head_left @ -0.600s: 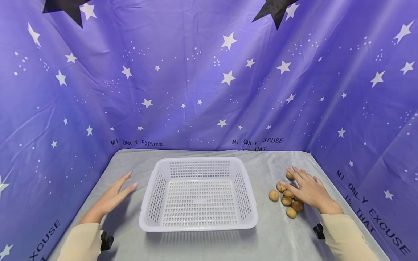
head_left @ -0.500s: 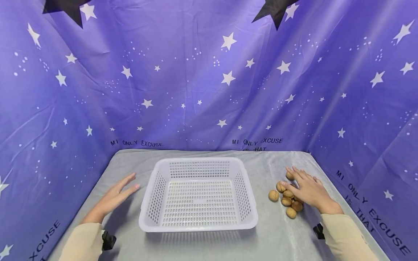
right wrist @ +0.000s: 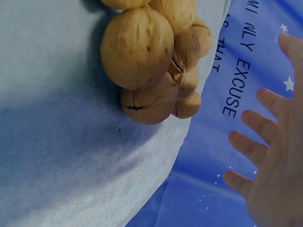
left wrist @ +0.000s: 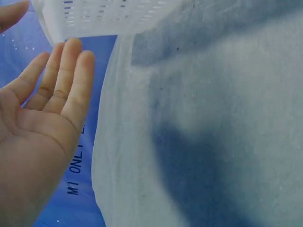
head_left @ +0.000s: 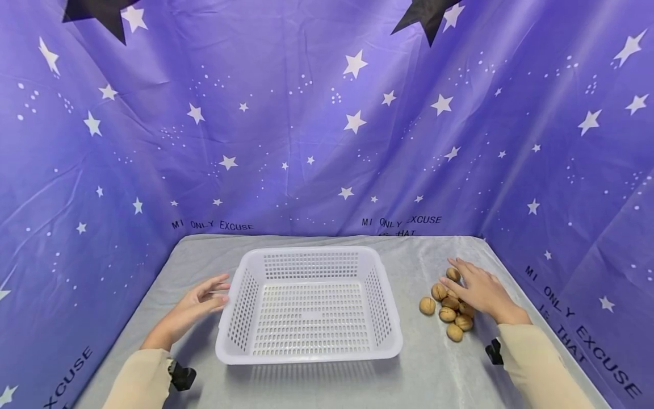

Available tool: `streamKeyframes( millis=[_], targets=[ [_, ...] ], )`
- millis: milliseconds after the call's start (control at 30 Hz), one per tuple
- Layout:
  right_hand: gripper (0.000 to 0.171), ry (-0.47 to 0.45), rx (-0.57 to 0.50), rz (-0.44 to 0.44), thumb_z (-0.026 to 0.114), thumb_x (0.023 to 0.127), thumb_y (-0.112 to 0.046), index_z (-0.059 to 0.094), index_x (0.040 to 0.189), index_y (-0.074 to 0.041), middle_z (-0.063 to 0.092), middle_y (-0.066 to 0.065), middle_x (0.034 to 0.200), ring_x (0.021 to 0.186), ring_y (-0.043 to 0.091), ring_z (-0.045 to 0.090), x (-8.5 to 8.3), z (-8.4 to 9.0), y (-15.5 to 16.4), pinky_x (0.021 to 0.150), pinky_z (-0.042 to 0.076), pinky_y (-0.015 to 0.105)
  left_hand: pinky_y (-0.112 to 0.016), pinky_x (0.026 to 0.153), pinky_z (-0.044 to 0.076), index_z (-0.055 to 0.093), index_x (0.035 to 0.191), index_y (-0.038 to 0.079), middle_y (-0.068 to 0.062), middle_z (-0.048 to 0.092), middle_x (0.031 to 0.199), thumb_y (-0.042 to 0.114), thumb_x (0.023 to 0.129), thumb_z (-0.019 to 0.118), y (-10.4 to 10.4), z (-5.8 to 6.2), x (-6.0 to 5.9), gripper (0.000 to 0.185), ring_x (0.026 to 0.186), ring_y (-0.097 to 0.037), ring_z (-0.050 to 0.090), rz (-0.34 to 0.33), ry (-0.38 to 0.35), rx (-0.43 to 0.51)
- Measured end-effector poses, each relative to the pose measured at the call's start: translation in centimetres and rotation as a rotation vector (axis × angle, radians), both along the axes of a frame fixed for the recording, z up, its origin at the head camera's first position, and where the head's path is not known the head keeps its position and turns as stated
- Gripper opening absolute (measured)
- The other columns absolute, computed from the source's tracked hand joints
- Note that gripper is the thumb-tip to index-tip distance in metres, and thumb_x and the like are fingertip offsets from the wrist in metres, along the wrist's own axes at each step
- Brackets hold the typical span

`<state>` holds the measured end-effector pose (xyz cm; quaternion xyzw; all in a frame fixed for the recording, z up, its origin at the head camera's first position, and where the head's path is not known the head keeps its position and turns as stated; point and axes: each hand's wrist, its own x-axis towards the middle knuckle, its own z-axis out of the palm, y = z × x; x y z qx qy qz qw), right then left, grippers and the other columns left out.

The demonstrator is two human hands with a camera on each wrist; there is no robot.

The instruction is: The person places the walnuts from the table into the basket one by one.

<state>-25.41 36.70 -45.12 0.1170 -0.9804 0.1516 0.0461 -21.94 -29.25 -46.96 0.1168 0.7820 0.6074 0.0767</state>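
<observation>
While the left hand (head_left: 196, 302) nears the basket (head_left: 309, 352), the right hand (head_left: 477, 288) hovers spread over walnuts (head_left: 449, 314)

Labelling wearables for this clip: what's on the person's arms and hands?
Both hands are bare: left hand, right hand. Each arm wears a long beige sleeve ending at the wrist. A small black device is strapped at each cuff. No cables show.
</observation>
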Motion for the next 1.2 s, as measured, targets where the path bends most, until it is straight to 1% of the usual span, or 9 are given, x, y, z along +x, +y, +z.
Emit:
streamKeyframes(
  millis=[200, 433, 533, 633, 700, 767, 967, 1067, 1200],
  targets=[
    [0.073, -0.019, 0.017, 0.01, 0.05, 0.103, -0.05, 0.039, 0.15, 0.004, 0.042, 0.034, 0.146, 0.131, 0.056, 0.038, -1.3, 0.1, 0.5, 0.1, 0.029, 0.074, -0.029, 0.092, 0.052, 0.032, 0.154, -0.002, -0.029, 0.042, 0.144, 0.008, 0.097, 0.063, 0.3, -0.1, -0.1, 0.065, 0.11, -0.016, 0.063, -0.033, -0.022, 0.05],
    [0.077, -0.086, -0.02, 0.011, 0.049, 0.102, -0.052, 0.04, 0.146, 0.01, 0.04, 0.038, 0.143, 0.13, 0.058, 0.036, -2.8, 0.1, 1.3, 0.103, 0.03, 0.071, -0.03, 0.09, 0.053, 0.029, 0.153, -0.006, -0.029, 0.042, 0.142, 0.002, 0.096, 0.062, 0.5, -0.1, -0.2, 0.067, 0.108, -0.016, 0.063, -0.048, -0.063, 0.139],
    [0.071, -0.092, -0.046, 0.033, 0.054, 0.103, -0.044, 0.042, 0.143, 0.014, 0.043, 0.04, 0.14, 0.128, 0.058, 0.039, -3.4, -0.1, 1.6, 0.102, 0.032, 0.069, -0.031, 0.09, 0.053, 0.027, 0.153, -0.008, -0.029, 0.041, 0.143, 0.0, 0.096, 0.061, 0.6, -0.1, -0.3, 0.067, 0.109, -0.016, 0.063, -0.062, -0.077, 0.164],
    [0.06, -0.083, -0.079, 0.065, 0.058, 0.102, -0.03, 0.045, 0.138, 0.017, 0.048, 0.041, 0.134, 0.121, 0.058, 0.046, -3.9, -0.6, 2.0, 0.097, 0.039, 0.067, -0.032, 0.092, 0.052, 0.025, 0.154, -0.008, -0.029, 0.039, 0.145, -0.001, 0.097, 0.06, 0.6, -0.1, -0.4, 0.067, 0.11, -0.017, 0.062, -0.086, -0.087, 0.176],
    [0.053, -0.081, -0.108, 0.075, 0.06, 0.101, -0.022, 0.048, 0.135, 0.018, 0.051, 0.04, 0.131, 0.116, 0.057, 0.051, -4.1, -0.9, 2.2, 0.094, 0.043, 0.066, -0.033, 0.093, 0.052, 0.023, 0.154, -0.008, -0.03, 0.037, 0.147, -0.001, 0.097, 0.059, 0.6, -0.1, -0.4, 0.068, 0.111, -0.017, 0.062, -0.102, -0.093, 0.18],
    [0.05, -0.091, -0.146, 0.07, 0.061, 0.1, -0.018, 0.05, 0.133, 0.018, 0.053, 0.04, 0.128, 0.111, 0.056, 0.055, -4.1, -1.3, 2.3, 0.091, 0.046, 0.064, -0.033, 0.093, 0.052, 0.022, 0.154, -0.008, -0.031, 0.036, 0.148, -0.001, 0.097, 0.059, 0.6, -0.1, -0.5, 0.068, 0.112, -0.018, 0.062, -0.113, -0.098, 0.181],
    [0.048, -0.177, -0.256, 0.017, 0.061, 0.099, -0.015, 0.05, 0.133, 0.017, 0.054, 0.041, 0.124, 0.108, 0.055, 0.058, -3.9, -1.9, 3.0, 0.091, 0.048, 0.061, -0.033, 0.093, 0.052, 0.022, 0.155, -0.008, -0.03, 0.036, 0.148, -0.001, 0.097, 0.059, 0.6, 0.1, -0.4, 0.069, 0.112, -0.018, 0.062, -0.12, -0.106, 0.182],
    [0.049, -0.21, -0.262, 0.0, 0.061, 0.099, -0.015, 0.049, 0.135, 0.016, 0.053, 0.041, 0.125, 0.109, 0.054, 0.058, -4.0, -2.1, 3.3, 0.091, 0.047, 0.061, -0.033, 0.093, 0.052, 0.022, 0.154, -0.008, -0.03, 0.036, 0.148, -0.001, 0.098, 0.059, 0.5, 0.1, -0.4, 0.068, 0.112, -0.018, 0.062, -0.122, -0.107, 0.188],
    [0.046, -0.189, -0.238, -0.012, 0.063, 0.098, -0.014, 0.052, 0.133, 0.014, 0.056, 0.039, 0.123, 0.106, 0.053, 0.06, -4.4, -2.4, 3.6, 0.09, 0.048, 0.061, -0.032, 0.094, 0.052, 0.022, 0.154, -0.009, -0.03, 0.036, 0.148, -0.001, 0.098, 0.058, 0.5, 0.0, -0.3, 0.068, 0.112, -0.018, 0.062, -0.126, -0.102, 0.192]
  ],
)
